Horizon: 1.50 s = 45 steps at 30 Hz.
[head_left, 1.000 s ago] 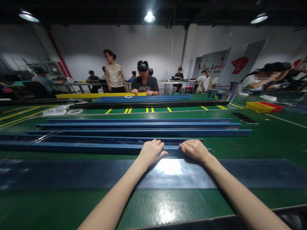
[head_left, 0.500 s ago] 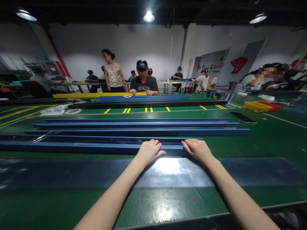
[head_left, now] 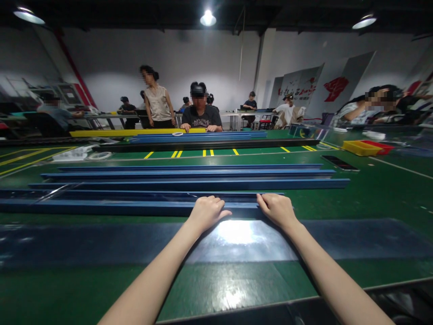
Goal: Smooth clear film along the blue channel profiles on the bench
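A long blue plastic channel (head_left: 101,208) lies lengthwise across the green table, its left end running out of view. Over its right part, my left hand (head_left: 209,213) is closed, fingers curled on the channel and thumb sticking out to the right. My right hand (head_left: 278,209) grips the same channel near its right end, the fingers bent and partly hidden behind the knuckles. Under my wrists a clear plastic strip (head_left: 345,239) lies flat, reflecting the lamp light. Just beyond the channel rest several more blue channels (head_left: 237,183), parallel to it.
Farther back are a black bar (head_left: 219,145), a yellow bar (head_left: 135,132) and a roll of tape (head_left: 100,155). A phone (head_left: 339,163) and a yellow tray (head_left: 361,147) lie to the right. Across the table sits a person (head_left: 202,116) with hands at the yellow bar.
The camera view has shifted slightly. Both hands stay on the blue channel with almost the same pose; the right fingers look slightly more curled in.
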### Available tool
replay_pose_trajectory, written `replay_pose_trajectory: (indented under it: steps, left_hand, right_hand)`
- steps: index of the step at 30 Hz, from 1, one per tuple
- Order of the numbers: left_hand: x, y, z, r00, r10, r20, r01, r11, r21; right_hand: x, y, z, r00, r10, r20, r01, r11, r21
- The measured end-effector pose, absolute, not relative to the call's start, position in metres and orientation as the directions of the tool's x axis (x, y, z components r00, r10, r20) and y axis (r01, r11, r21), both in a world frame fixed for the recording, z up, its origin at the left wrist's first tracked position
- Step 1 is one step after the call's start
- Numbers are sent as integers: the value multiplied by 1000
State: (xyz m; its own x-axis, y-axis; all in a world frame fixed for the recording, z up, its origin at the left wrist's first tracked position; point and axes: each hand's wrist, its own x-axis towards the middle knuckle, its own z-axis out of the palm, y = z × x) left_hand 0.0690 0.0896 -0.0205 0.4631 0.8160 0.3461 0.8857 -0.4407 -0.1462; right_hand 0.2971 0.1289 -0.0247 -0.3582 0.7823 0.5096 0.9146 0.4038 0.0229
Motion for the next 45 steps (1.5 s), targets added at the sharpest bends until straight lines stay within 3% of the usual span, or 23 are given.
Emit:
replay_pose_trajectory:
  steps: [8,22,36,45]
  left_hand:
    - [70,90,-21,463,809,363,886,-439,-151]
    - [70,90,-20,452,831,324,891,-435,-127]
    - [70,90,-21,434,853,289,901,-418,-117]
    - [68,92,-28,500,773,391,863,-480,-154]
  right_hand:
    - [298,129,-29,-364,698,617,906,419,60]
    - [297,126,-21,-354,793,496,921,388,37]
    - [298,127,-23,-361,785,502,915,403,28]
    - [299,129,-24,-370,769,521,909,415,33]
